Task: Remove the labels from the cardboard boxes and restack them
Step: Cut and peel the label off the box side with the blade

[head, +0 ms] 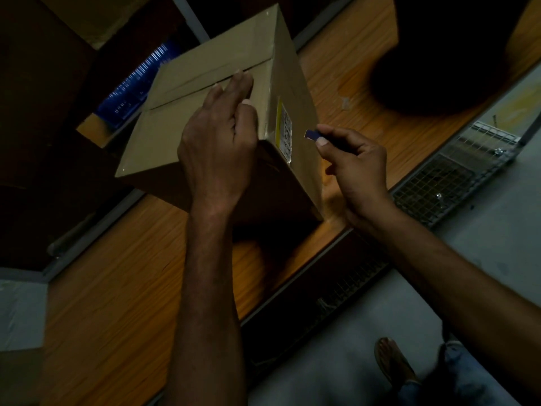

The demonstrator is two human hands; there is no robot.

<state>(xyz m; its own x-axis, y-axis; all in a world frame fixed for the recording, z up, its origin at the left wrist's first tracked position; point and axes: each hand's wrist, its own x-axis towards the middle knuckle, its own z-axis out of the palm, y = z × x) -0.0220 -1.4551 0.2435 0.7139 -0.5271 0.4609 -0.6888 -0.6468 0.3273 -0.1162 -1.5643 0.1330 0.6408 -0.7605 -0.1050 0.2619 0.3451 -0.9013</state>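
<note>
The label, a thin white sticker with a yellow strip, lies flat on the right side face of the cardboard box. I judge it would tear if yanked, so I'd lift a corner first. The box looks light but stiff, and stands on the wooden desk with one lower corner near the front edge. My left hand lies flat-fingered on top, bracing it. My right hand pinches a small blue tool just beside the label.

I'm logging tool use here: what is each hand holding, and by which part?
The right hand pinches a small blue tool just behind its tip, near the label. The left hand holds nothing; it rests on top of the cardboard box.
</note>
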